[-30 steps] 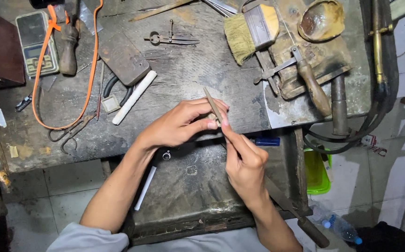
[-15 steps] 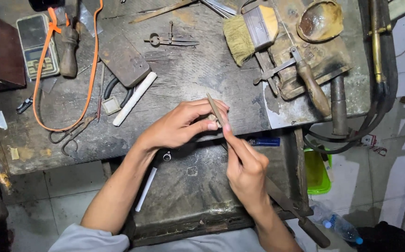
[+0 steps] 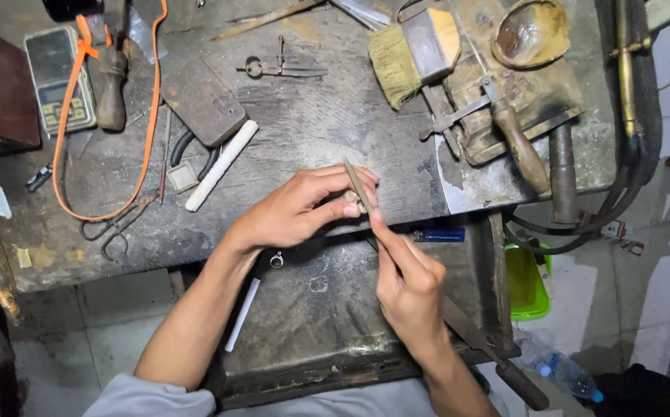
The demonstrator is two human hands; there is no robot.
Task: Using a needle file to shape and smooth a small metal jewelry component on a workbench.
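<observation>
The left hand (image 3: 292, 212) pinches a small piece (image 3: 353, 202) at the bench (image 3: 312, 131) edge; the right hand (image 3: 408, 282) grips a file (image 3: 358, 185) laid across it.

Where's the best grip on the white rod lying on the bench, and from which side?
Pinch the white rod at mid-length from above, fingers across its narrow width. It lies flat and diagonal; its upper end touches the dark flat plate, its lower end sits by pliers, so the middle is probably freest.
</observation>
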